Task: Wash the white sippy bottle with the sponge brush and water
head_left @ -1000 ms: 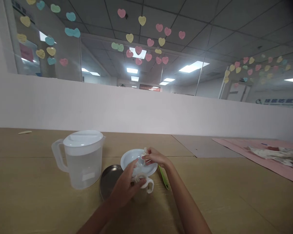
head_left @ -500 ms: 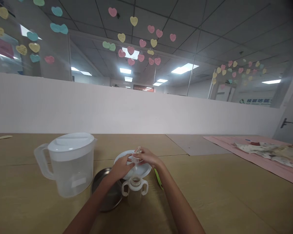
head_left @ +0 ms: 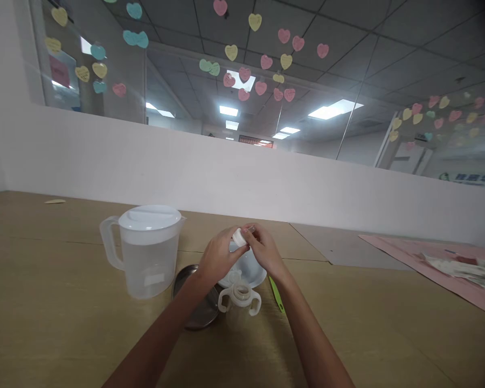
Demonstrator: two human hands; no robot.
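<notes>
My left hand (head_left: 217, 257) pinches a white bottle collar (head_left: 238, 237), which is tilted on its side above a white bowl (head_left: 255, 274). My right hand (head_left: 267, 250) has its fingertips closed on the clear nipple (head_left: 251, 229) at the collar's far side; the fingers partly cover it. Below my hands a baby bottle (head_left: 241, 312) with two white side handles stands upright, its mouth uncovered. A small clear piece (head_left: 235, 277) shows just behind the bottle's mouth; its kind is unclear.
A lidded clear pitcher (head_left: 149, 264) holding liquid stands to the left. Beside the bottle lies a round steel dish (head_left: 202, 315), partly behind my left forearm. A green handle (head_left: 277, 295) lies near my right forearm. A pink cloth (head_left: 404, 256) lies at the far right.
The collar and nipple have tipped from roughly upright onto their side and been raised slightly between my hands. The view has swung left, so everything sits further right.
</notes>
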